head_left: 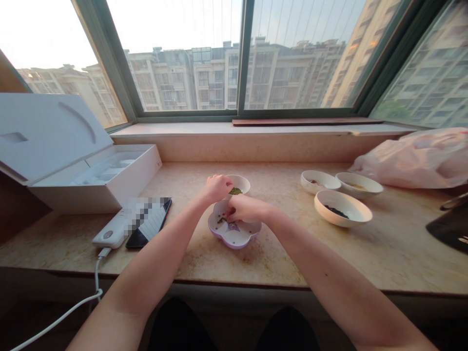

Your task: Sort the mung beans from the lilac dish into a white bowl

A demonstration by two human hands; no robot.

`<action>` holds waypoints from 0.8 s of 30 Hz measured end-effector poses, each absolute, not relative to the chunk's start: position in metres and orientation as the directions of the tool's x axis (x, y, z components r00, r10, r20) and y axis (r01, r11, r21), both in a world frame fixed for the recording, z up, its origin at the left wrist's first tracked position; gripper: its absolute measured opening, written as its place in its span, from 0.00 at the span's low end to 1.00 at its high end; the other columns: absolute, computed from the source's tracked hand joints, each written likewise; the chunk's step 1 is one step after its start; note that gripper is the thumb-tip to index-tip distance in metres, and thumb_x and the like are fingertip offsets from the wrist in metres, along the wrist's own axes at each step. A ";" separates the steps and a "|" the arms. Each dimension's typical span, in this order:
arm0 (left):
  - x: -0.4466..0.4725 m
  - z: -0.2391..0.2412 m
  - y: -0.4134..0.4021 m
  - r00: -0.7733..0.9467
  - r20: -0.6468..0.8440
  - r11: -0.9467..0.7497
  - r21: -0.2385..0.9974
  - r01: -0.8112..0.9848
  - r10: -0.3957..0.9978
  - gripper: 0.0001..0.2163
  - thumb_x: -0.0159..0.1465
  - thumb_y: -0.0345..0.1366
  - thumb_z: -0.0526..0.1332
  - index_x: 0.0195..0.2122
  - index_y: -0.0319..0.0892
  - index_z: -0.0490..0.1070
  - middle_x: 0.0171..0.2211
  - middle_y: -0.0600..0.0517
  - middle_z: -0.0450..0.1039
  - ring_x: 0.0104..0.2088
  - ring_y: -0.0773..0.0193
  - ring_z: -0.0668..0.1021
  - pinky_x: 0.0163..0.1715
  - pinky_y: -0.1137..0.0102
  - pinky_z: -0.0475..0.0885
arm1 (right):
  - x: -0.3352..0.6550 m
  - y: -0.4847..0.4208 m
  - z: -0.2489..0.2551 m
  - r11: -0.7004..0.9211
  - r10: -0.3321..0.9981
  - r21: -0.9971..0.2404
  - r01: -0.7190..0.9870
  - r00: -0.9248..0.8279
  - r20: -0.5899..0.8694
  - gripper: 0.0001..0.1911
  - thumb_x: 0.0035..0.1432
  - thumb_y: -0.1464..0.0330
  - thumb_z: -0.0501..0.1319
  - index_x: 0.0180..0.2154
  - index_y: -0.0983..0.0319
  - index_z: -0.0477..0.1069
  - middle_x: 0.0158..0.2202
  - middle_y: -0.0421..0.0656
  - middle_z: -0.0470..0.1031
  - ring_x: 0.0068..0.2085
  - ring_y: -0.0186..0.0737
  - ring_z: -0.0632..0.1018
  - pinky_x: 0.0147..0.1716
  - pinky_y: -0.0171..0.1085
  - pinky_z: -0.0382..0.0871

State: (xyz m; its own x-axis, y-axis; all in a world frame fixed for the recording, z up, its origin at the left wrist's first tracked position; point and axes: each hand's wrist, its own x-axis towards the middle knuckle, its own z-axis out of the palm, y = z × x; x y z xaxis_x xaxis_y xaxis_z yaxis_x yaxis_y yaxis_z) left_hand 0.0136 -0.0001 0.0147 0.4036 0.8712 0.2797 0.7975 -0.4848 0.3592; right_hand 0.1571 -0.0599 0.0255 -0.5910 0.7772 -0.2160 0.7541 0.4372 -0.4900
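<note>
A lilac flower-shaped plate with a few scattered beans lies on the marble counter. My right hand reaches into it with fingers pinched over the beans. My left hand hovers, fingers pinched together, over the rim of a small white bowl that holds green beans, just behind the plate. What each pinch holds is too small to make out.
Three more white bowls stand to the right: one with dark beans, one, one. A pink plastic bag lies far right. An open white box, a phone and a power bank with cable sit left.
</note>
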 end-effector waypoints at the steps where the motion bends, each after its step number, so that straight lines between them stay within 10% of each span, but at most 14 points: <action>1: 0.013 0.017 -0.001 0.409 0.299 -0.497 0.346 0.796 0.862 0.11 0.63 0.33 0.58 0.34 0.44 0.81 0.38 0.47 0.81 0.40 0.57 0.78 0.47 0.62 0.69 | 0.156 -0.061 0.026 0.459 0.776 -0.463 0.758 -0.596 -0.206 0.07 0.54 0.73 0.62 0.24 0.62 0.70 0.26 0.43 0.76 0.28 0.37 0.74 0.25 0.35 0.61; 10: -0.017 0.048 -0.033 0.497 0.248 -0.554 0.307 0.774 0.831 0.12 0.63 0.35 0.57 0.33 0.40 0.80 0.30 0.49 0.77 0.30 0.64 0.74 0.33 0.70 0.66 | 0.163 -0.059 0.031 0.412 0.795 -0.611 0.676 -0.594 -0.121 0.02 0.47 0.74 0.63 0.25 0.63 0.73 0.24 0.41 0.75 0.26 0.35 0.74 0.24 0.33 0.62; 16: -0.014 0.043 -0.050 0.679 -0.099 -0.639 0.264 0.723 0.727 0.06 0.56 0.32 0.63 0.30 0.41 0.80 0.25 0.53 0.75 0.26 0.66 0.72 0.28 0.71 0.61 | 0.180 -0.056 0.043 0.145 0.718 -0.987 0.067 -0.693 0.059 0.04 0.48 0.71 0.69 0.29 0.64 0.77 0.29 0.41 0.80 0.30 0.34 0.78 0.32 0.33 0.72; 24: -0.001 0.034 -0.056 0.663 -0.214 -0.641 0.168 0.749 0.718 0.10 0.52 0.28 0.64 0.34 0.43 0.82 0.30 0.52 0.78 0.26 0.65 0.72 0.29 0.70 0.62 | 0.188 -0.062 0.050 -0.078 0.666 -0.869 -0.489 -0.674 0.319 0.13 0.46 0.72 0.75 0.26 0.62 0.71 0.26 0.36 0.76 0.23 0.27 0.73 0.22 0.26 0.66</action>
